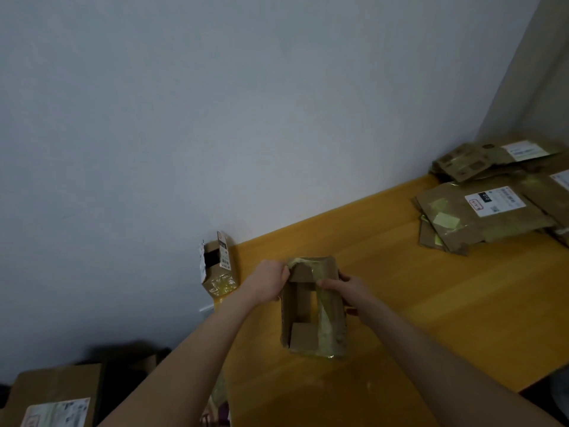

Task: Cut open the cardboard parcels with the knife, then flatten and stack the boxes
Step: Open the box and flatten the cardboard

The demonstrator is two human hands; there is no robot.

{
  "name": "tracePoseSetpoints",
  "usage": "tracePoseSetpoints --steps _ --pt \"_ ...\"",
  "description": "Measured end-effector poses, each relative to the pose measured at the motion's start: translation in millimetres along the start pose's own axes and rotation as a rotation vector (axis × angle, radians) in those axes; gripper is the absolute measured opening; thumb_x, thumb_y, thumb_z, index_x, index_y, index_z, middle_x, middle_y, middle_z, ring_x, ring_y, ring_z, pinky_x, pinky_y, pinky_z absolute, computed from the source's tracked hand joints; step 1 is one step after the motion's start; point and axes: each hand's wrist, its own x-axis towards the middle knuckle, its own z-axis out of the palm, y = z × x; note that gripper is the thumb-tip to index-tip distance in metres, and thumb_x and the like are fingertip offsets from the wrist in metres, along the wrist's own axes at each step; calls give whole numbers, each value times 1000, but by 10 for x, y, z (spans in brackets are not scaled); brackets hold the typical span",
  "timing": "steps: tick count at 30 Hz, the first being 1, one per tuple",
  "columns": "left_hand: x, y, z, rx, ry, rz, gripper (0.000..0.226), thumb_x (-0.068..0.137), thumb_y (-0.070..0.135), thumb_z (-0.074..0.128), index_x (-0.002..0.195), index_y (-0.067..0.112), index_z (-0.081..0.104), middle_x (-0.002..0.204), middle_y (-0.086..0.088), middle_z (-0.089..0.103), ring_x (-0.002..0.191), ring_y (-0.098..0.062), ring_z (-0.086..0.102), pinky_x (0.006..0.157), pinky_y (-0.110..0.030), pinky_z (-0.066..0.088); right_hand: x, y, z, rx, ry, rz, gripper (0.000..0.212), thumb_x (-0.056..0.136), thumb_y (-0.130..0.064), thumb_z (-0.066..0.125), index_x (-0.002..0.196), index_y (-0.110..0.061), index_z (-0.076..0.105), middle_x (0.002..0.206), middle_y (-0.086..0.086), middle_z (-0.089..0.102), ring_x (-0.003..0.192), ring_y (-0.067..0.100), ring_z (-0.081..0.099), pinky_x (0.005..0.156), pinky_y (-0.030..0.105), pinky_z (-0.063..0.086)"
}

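A small brown cardboard box (303,314) with glossy tape strips lies on the yellow wooden table (446,303), its open side facing me. My left hand (268,282) grips the box's far left flap. My right hand (345,288) holds the far right side, thumb over the taped edge. Flattened boxes with white shipping labels form a stack (492,211) at the table's far right. No knife is in view.
An opened small box (218,263) stands against the wall just off the table's left corner. A sealed labelled parcel (55,396) sits low at the bottom left, off the table. A grey wall runs behind the table, a curtain at the right.
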Motion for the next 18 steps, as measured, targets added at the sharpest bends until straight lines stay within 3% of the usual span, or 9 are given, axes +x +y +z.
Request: tracePoseSetpoints --steps 2,4,6,9,12,15,18 --pt "-21 -36 -55 -87 10 9 38 105 19 30 78 3 52 76 -18 60 69 -29 63 66 -39 52 13 28 -24 28 -7 50 63 82 -31 74 137 -14 48 112 5 61 90 19 60 65 29 48" --pt "-20 -79 -114 -170 84 -11 40 105 19 31 71 8 48 71 -9 53 71 -25 52 61 -29 39 4 33 -38 81 -10 111 63 83 -33 73 136 -11 49 112 8 61 95 25 60 73 34 50" --pt "-30 -82 -135 -173 108 -8 41 106 22 31 68 15 44 67 -1 48 70 -21 47 57 -27 33 26 -2 -28 51 6 75 63 84 -34 72 137 -12 48 112 7 61 93 23 60 71 32 50" --pt "-63 -79 -61 -264 59 -56 36 105 31 35 79 14 53 74 -5 55 71 -20 52 61 -24 41 39 -47 63 41 59 -5 69 83 -35 73 142 -11 44 123 8 59 97 21 59 63 26 47" --pt "-70 -25 -12 -379 -36 -126 25 102 25 45 94 8 61 78 -6 59 70 -19 60 55 -22 49 58 -47 106 49 106 -32 71 84 -35 72 143 -10 43 131 10 57 109 26 58 75 31 50" --pt "-44 1 -6 -368 70 -165 31 102 17 40 75 9 54 70 -5 53 66 -20 55 62 -31 48 55 -19 106 -108 190 -73 70 90 -41 63 146 -8 36 140 11 50 122 30 52 97 40 46" --pt "-41 73 31 -388 152 -151 29 103 20 37 85 11 57 82 -7 59 78 -23 59 76 -40 52 42 -62 151 -370 273 -169 88 86 -53 61 152 -17 15 146 8 43 128 29 48 100 45 45"
